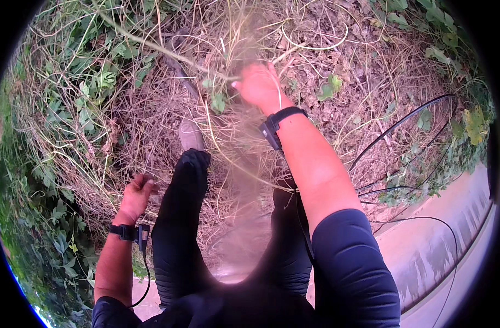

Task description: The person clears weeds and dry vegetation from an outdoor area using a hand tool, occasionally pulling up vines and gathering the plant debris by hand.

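My right hand [259, 86] reaches forward over the dry growth, its fingers closed around a vine. That long pale green vine [168, 52] slants from the upper left down to the hand. My left hand [137, 195] is lower, at the left beside my knee, with its fingers curled together. Thin dry stems surround it, and what lies inside its fingers is hidden. A band with a small dark device sits on each wrist. Tangled dry vines [337, 101] cover the ground beneath both hands.
Leafy green vines [99, 82] crowd the left side. My shoe [190, 134] stands among the stems. Black cables [408, 116] loop across the right, above a pale concrete edge [430, 246]. A blurred vertical streak crosses the middle of the view.
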Motion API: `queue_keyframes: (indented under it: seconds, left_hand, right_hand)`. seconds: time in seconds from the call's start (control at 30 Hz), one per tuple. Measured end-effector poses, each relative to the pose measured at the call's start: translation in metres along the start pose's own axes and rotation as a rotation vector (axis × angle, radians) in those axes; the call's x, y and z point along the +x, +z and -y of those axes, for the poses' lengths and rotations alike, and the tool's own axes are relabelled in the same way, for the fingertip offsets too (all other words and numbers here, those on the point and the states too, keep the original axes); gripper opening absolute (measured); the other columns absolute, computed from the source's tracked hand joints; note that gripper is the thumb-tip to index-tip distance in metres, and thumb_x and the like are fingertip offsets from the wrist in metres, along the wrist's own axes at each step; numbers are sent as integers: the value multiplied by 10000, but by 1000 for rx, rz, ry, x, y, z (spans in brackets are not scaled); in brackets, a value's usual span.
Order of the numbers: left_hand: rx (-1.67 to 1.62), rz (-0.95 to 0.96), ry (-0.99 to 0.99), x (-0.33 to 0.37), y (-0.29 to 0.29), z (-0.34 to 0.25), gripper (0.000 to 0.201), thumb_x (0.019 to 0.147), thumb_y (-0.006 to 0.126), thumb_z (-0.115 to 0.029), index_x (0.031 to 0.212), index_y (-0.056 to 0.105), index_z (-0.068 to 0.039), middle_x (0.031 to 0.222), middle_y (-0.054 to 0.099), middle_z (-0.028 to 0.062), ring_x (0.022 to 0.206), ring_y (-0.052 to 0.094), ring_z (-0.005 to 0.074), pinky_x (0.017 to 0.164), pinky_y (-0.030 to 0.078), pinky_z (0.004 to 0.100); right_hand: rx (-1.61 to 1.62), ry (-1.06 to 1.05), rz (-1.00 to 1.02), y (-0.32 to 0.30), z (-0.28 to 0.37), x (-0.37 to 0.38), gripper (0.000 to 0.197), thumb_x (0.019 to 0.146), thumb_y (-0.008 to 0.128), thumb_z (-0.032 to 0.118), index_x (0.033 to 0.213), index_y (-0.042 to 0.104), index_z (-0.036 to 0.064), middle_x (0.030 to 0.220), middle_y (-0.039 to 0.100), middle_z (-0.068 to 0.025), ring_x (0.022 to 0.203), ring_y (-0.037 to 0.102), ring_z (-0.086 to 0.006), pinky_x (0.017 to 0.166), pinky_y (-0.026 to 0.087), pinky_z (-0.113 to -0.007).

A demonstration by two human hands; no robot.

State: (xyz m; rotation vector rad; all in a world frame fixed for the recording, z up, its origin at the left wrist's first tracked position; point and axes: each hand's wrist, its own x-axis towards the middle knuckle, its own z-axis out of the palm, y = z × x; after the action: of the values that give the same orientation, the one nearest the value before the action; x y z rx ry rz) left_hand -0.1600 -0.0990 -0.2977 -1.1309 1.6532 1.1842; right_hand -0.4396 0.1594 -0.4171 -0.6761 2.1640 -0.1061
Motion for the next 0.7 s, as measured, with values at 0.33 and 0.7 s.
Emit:
queue_keyframes:
  seconds: [0.33, 0.7]
  left_hand:
    - [-8, 47, 49, -4, 11, -6, 251, 944, 513, -145, 1107, 546, 43, 911, 666, 112, 818, 639, 163, 771, 509, 288]
    - [379, -234, 261, 56, 36, -22, 262, 870, 579, -166, 1032, 607, 38, 874, 674, 128, 806, 649, 192, 743, 509, 319]
  right_hand:
    - [29, -225, -65, 27, 70, -118, 319, 876, 534, 405, 741, 643, 138, 677, 609, -20, 669, 595, -219, 709, 455, -385]
    - [-109, -101, -311, 58, -59, -191, 326, 805, 644, 355, 622, 561, 98, 578, 553, -69, 590, 575, -265, 573, 449, -392]
